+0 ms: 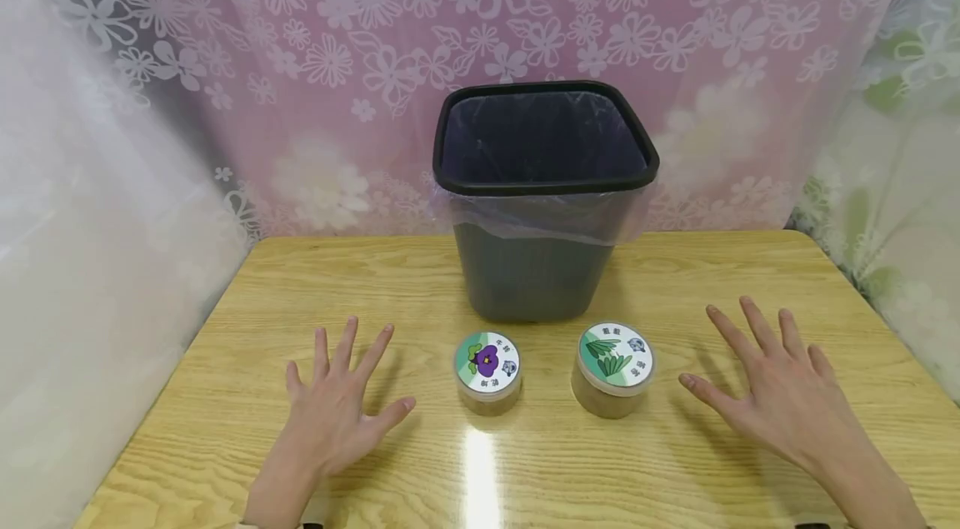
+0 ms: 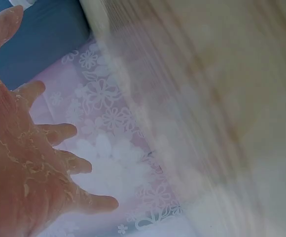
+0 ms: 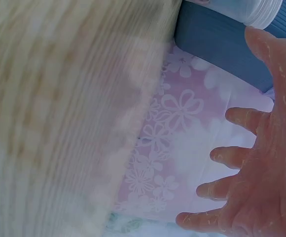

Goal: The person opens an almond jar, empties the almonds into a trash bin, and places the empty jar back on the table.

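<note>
Two round lidded jars stand upright on the wooden table. The left jar (image 1: pixel 487 374) has a purple flower on its green and white lid label; the slightly larger right jar (image 1: pixel 613 369) shows green leaves on its label. My left hand (image 1: pixel 337 408) is held over the table with fingers spread, left of the flower jar and apart from it. To the right of the leaf jar, my right hand (image 1: pixel 776 396) is spread the same way, its thumb pointing toward that jar. Both palms appear bare in the wrist views, the left hand (image 2: pixel 29 163) and the right hand (image 3: pixel 266 168) holding nothing.
A dark grey trash bin (image 1: pixel 532 271) with a black rim and a clear plastic liner stands behind the jars, near the table's back edge. Floral curtains (image 1: pixel 337 96) hang behind and on both sides of the wooden table (image 1: pixel 360 279).
</note>
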Demonstrator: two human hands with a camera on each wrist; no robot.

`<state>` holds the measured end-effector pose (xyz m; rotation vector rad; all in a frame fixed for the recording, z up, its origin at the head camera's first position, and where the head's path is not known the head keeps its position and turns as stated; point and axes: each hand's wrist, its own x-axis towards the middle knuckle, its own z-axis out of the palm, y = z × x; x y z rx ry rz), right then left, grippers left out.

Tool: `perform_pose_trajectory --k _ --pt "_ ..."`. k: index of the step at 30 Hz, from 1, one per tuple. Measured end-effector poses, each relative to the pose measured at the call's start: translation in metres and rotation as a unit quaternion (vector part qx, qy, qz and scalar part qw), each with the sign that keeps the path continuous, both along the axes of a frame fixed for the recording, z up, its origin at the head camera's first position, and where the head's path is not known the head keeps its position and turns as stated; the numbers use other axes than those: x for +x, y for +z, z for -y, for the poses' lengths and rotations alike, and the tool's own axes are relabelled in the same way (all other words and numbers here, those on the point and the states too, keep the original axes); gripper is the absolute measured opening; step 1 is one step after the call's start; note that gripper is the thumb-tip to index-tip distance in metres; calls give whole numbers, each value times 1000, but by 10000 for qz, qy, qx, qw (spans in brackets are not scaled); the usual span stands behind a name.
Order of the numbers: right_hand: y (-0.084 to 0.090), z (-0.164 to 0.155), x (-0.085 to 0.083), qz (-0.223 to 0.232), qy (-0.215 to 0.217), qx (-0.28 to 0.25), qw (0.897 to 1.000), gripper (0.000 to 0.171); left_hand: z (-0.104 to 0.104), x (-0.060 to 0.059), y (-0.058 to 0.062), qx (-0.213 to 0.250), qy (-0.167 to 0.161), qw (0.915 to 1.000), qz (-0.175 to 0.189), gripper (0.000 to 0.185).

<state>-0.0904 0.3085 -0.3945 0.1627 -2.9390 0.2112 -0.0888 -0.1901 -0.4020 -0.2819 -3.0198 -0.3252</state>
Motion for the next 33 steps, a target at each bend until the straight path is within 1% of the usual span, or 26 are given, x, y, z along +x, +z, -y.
perform_pose_trajectory --k 5,10,13,17,21,27,33 --pt "2 0 0 -20 79 -25 10000 97 -2 -2 0 152 -77 9998 52 87" --pt "4 1 0 -50 150 -121 9998 94 -5 -5 1 209 -222 9995 -70 85" --pt "5 1 -1 -91 165 -176 9997 93 -8 -8 3 331 -330 9989 -59 85" --pt "8 2 -2 -242 272 -257 9990 92 -13 -11 5 645 -532 9964 157 84" --pt "12 5 -3 -441 459 -346 9974 91 -21 -12 7 923 -760 9921 392 83" --pt "22 17 -8 -612 757 -344 9947 90 -31 -12 10 1049 -975 9886 469 81" --pt "30 27 -11 -642 1015 -507 9915 89 -42 -11 11 1183 -1140 9846 603 77"
